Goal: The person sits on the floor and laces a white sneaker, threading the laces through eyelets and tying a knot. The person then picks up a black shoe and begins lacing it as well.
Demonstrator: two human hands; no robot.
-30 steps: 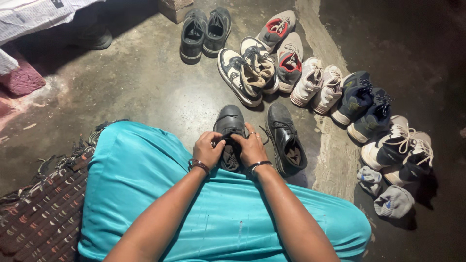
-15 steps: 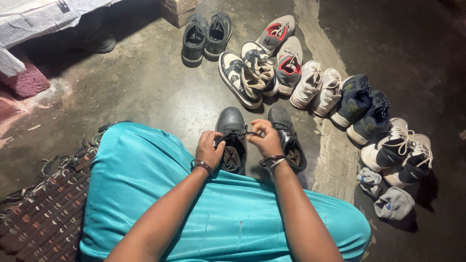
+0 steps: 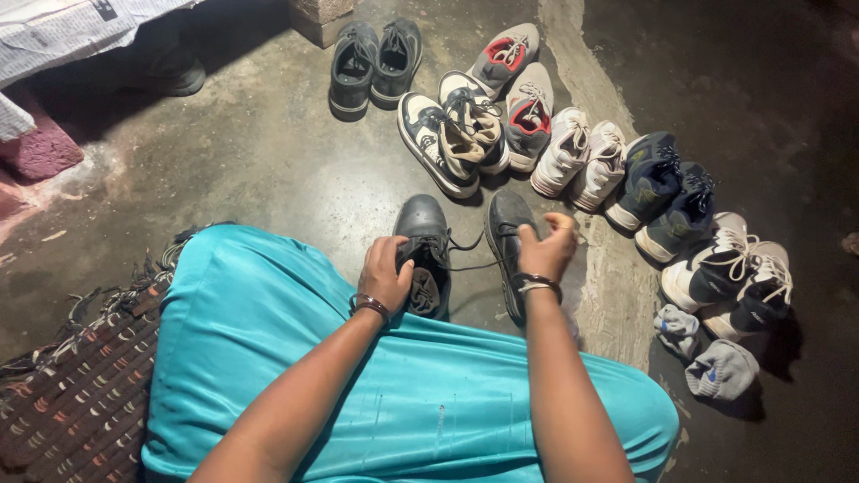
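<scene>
Shoes fill the head view, which looks down on a concrete floor [image 3: 268, 170] and on the person's lap in a turquoise garment [image 3: 295, 358]. A black lace-up shoe [image 3: 423, 234] lies just before the knees, toe pointing away. The left hand [image 3: 386, 277] rests on its opening, and its grip is closed around the collar of this shoe. The right hand [image 3: 548, 250] is lifted a little to the right; its grip is pinched on a black shoelace [image 3: 470, 266], which runs tight from the shoe to the fingers. The second black shoe [image 3: 506, 240] stands just beside the first one, partly behind the right hand. Both wrists carry bangles.

Farther away, a dark grey pair [image 3: 374, 64] stands near a brick. A navy and cream pair [image 3: 452, 134], a grey and red pair [image 3: 521, 85], a white pair [image 3: 580, 152] and a dark blue pair [image 3: 660, 192] form a curved row along the raised edge of the floor. White high-top sneakers [image 3: 734, 273] and grey socks [image 3: 707, 353] lie at the right. A woven mat [image 3: 72, 394] lies at the left.
</scene>
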